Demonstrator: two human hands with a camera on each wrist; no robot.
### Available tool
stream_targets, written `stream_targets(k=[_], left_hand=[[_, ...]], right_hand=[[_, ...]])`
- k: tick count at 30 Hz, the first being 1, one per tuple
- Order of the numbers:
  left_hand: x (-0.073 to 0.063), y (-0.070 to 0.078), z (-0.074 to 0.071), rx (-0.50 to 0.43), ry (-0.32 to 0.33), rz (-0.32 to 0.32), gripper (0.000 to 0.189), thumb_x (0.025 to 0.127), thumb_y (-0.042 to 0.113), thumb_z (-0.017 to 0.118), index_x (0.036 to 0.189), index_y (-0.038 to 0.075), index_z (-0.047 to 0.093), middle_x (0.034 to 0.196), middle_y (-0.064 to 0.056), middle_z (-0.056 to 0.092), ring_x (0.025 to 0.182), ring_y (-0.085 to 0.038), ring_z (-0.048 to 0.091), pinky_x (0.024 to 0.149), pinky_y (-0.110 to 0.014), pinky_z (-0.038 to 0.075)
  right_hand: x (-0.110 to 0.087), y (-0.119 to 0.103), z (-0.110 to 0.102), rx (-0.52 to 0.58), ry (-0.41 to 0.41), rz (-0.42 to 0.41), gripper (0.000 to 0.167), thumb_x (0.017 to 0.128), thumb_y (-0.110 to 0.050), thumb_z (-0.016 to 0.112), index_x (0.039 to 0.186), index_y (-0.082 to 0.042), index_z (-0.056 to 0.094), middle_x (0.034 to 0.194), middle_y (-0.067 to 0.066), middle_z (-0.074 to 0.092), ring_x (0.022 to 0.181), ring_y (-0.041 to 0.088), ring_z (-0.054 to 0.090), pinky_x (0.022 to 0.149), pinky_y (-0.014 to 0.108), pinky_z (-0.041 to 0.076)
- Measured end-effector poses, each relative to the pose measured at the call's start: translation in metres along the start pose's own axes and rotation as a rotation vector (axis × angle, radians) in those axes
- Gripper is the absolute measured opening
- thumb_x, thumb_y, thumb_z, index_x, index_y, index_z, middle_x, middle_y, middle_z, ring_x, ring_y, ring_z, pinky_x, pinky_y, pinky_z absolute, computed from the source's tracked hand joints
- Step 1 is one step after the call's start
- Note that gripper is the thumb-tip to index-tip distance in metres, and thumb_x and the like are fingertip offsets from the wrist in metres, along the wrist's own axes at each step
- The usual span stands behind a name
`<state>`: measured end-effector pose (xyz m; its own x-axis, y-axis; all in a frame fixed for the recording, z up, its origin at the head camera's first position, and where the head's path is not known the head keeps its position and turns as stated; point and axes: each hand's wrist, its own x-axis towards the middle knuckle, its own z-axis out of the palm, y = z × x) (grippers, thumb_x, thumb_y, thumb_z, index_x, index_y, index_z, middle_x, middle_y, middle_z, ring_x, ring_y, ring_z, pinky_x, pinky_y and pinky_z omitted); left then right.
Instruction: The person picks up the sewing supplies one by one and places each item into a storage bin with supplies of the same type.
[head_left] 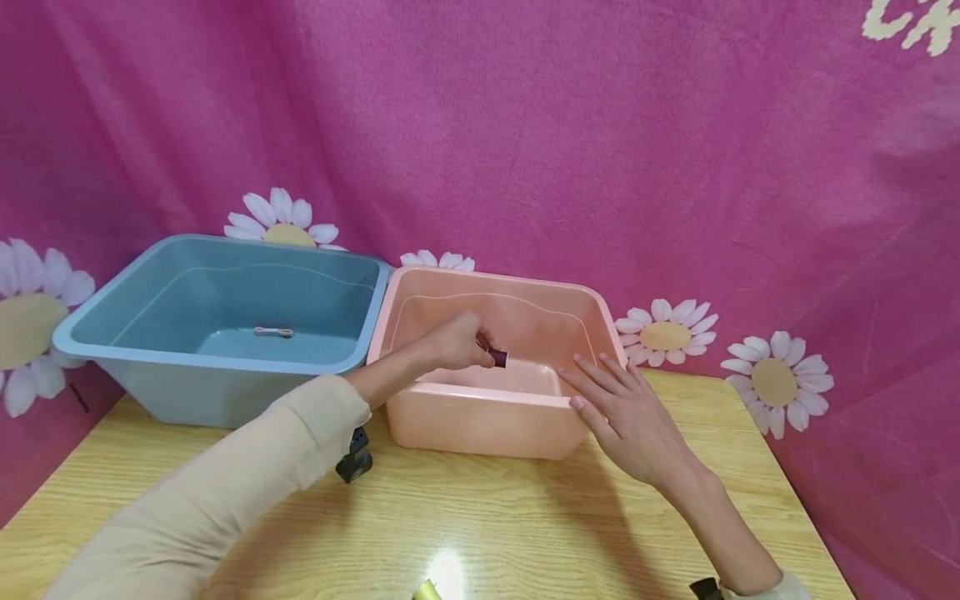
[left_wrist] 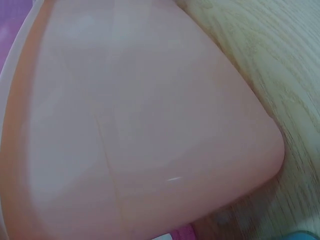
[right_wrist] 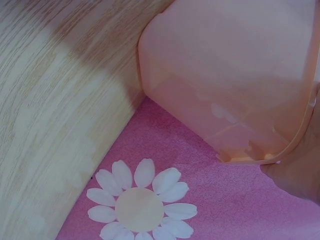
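Note:
My left hand [head_left: 459, 340] reaches over the near rim of the pink plastic bin [head_left: 480, 425]. Between its thumb and fingers it pinches a small dark maroon cylinder [head_left: 498, 358], partly hidden by the fingers. My right hand [head_left: 626, 417] rests on the bin's near right corner, fingers spread and fairly straight over the rim. Part of that hand [right_wrist: 295, 172] also shows beside the rim in the right wrist view. The bin's outer wall [left_wrist: 150, 110] fills most of the left wrist view, where the left hand is out of sight.
A blue plastic bin [head_left: 217, 392] stands against the pink one on the left, with a small pale, looped item [head_left: 273, 332] on its floor. A yellow object [head_left: 427, 591] lies at the front of the wooden table [head_left: 480, 508]. Behind hangs a magenta cloth [head_left: 525, 150] with daisies.

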<state>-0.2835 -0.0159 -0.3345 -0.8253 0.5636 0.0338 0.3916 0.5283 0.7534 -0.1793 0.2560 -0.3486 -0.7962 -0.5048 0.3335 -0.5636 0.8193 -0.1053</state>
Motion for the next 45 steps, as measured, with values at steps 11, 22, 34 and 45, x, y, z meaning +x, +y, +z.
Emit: stream_targets(k=[11, 22, 34, 45], left_hand=[[-0.0001, -0.0032, 0.0015, 0.049, 0.007, 0.027, 0.014, 0.081, -0.008, 0.071, 0.094, -0.009, 0.073, 0.084, -0.013, 0.073, 0.072, -0.013, 0.059, 0.068, -0.021, 0.047], [-0.0028, 0.002, -0.0014, 0.169, 0.058, -0.051, 0.008, 0.082, 0.0, 0.075, 0.09, -0.002, 0.074, 0.079, -0.006, 0.07, 0.069, -0.013, 0.055, 0.067, -0.024, 0.046], [-0.0019, 0.0002, -0.0009, 0.18, 0.076, -0.054, 0.009, 0.082, 0.001, 0.076, 0.09, 0.0, 0.075, 0.079, -0.006, 0.07, 0.07, -0.013, 0.056, 0.067, -0.025, 0.046], [-0.0016, -0.0003, 0.0002, 0.181, 0.092, -0.047, 0.006, 0.082, 0.002, 0.076, 0.088, 0.0, 0.075, 0.077, -0.004, 0.07, 0.07, -0.013, 0.055, 0.068, -0.024, 0.046]], right_hand=[[-0.0005, 0.0003, 0.0003, 0.004, 0.003, -0.004, 0.043, 0.106, -0.035, 0.046, 0.146, -0.02, 0.054, 0.152, 0.006, 0.045, 0.143, 0.04, 0.03, 0.114, 0.06, 0.018], [-0.0006, -0.0006, -0.0002, 0.004, -0.001, 0.003, 0.044, 0.106, -0.037, 0.045, 0.147, -0.022, 0.052, 0.153, 0.006, 0.044, 0.143, 0.039, 0.029, 0.114, 0.06, 0.017], [-0.0002, -0.0007, -0.0001, 0.002, -0.007, 0.007, 0.044, 0.106, -0.037, 0.044, 0.148, -0.023, 0.051, 0.153, 0.005, 0.043, 0.144, 0.039, 0.029, 0.114, 0.061, 0.016], [0.0001, -0.0007, -0.0001, -0.001, -0.005, 0.003, 0.044, 0.106, -0.036, 0.045, 0.147, -0.022, 0.053, 0.153, 0.006, 0.044, 0.143, 0.039, 0.03, 0.114, 0.06, 0.017]])
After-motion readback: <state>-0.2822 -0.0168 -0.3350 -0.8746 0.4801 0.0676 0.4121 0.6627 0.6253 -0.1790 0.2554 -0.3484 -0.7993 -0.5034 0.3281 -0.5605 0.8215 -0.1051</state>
